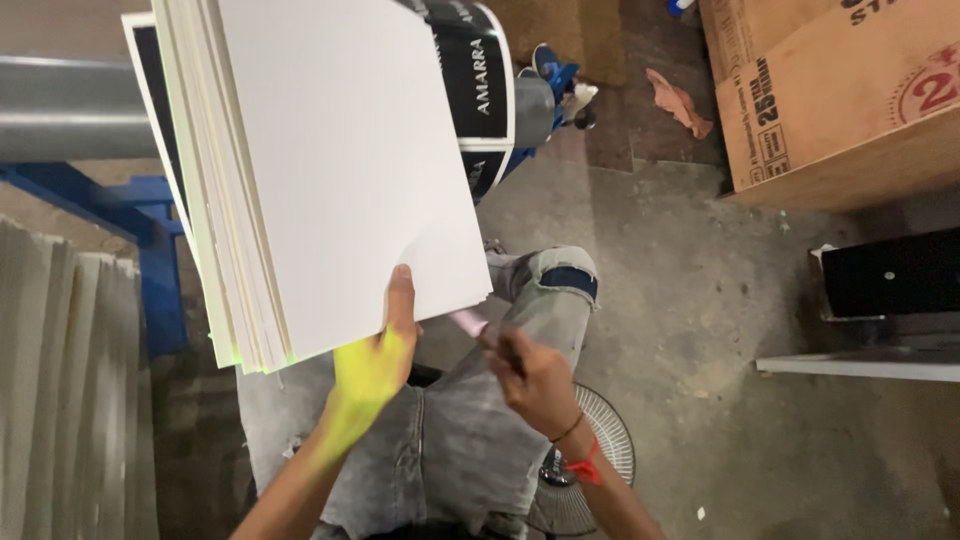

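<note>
Head view: my left hand (375,365) has its grip closed on the bottom edge of a thick stack of white sheets (330,170), thumb up on the top sheet's face, the other fingers hidden under the pile. The stack rises up and away from that grip, tilted, edges fanned on its left side; dark printed sheets (480,75) peek out behind its top right corner. My right hand (535,380) sits just right of the left, below the stack's lower corner, grip closed on a small pinkish rod-like thing (468,321), can't tell what exactly.

Judging by thickness, the stack's prob heavy and floppy when held at one edge; the smooth sheets could slide off each other, so a pinch w/ support under the middle seems safer.

Below both grips: my jeans (470,440) and a round fan grille (600,450) on the concrete floor (700,300). Far right of grips, a cardboard box (830,90).
</note>
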